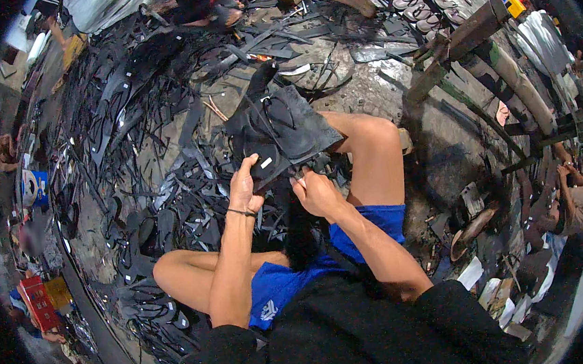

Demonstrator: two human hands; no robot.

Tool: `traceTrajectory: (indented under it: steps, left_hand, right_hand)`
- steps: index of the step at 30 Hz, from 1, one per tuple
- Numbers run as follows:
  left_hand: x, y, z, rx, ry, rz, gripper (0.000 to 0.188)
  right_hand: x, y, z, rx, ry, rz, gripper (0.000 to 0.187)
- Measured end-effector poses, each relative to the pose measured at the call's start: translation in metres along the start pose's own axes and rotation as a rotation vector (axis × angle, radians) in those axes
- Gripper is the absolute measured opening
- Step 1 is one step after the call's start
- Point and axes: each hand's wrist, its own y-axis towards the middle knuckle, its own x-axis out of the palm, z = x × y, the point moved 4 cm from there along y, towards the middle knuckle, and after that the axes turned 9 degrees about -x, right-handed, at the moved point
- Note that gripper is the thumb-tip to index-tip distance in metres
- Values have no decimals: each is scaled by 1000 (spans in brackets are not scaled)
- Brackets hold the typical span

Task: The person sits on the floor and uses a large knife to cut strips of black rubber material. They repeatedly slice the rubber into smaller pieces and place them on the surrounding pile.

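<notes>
A black rubber sheet (316, 127) is tilted up in front of me above my bent legs. Black flip-flop soles with thong straps (278, 114) show on it, and one sole (259, 158) bears a small white label. My left hand (243, 189) grips the near left edge, thumb on top over that sole and the other fingers hidden beneath. Close by, my right hand (318, 193) is closed at the sheet's near edge, its fingertips pinched together. Whatever it holds there is too small and dark to make out.
Black rubber strips and offcuts (167, 171) cover the ground to the left and ahead. A heavy wooden frame (474, 65) stands at the right. Rows of sandals (421, 7) lie at the far right. Other people (573, 194) sit around the edges. A red box (39, 302) is at the left.
</notes>
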Motion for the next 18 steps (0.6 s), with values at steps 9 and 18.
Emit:
traceTrajectory:
  steps: [9, 18]
  left_hand:
    - [-3, 10, -28, -25, -185, -49, 22]
    - [10, -7, -22, -10, -248, -33, 20]
  right_hand:
    - [26, 56, 30, 438, -66, -464, 58]
    - [53, 123, 6, 233, -117, -299, 61]
